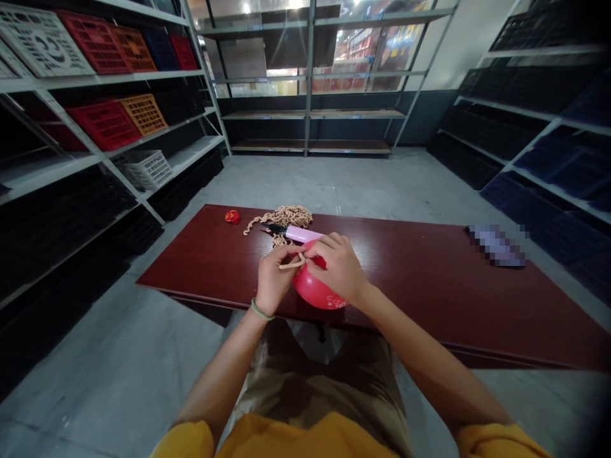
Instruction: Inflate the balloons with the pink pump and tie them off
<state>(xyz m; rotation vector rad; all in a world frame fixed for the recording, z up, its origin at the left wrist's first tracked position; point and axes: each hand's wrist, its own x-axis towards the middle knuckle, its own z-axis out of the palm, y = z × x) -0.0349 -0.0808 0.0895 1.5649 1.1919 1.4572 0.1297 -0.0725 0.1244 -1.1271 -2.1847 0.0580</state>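
Note:
A red inflated balloon (319, 291) with pale print is held at the table's near edge. My left hand (275, 277) pinches a short piece of beige cord (292, 263) at the balloon's neck, fingers closed. From the other side, my right hand (337, 264) curls over the balloon's top, its fingertips pressed together by the neck and cord. Just beyond them lies a pink hand pump (303, 235) with a black nozzle. Behind the pump is a heap of beige twisted cord (291, 216). The neck itself is mostly hidden by my fingers.
A small red and yellow item (232, 217) lies on the dark red table (191, 254) at the left. Toward the right end is a blurred purple packet (497, 245). Metal shelves with crates (101, 124) stand on the left; further shelving (308, 116) runs along the back and right.

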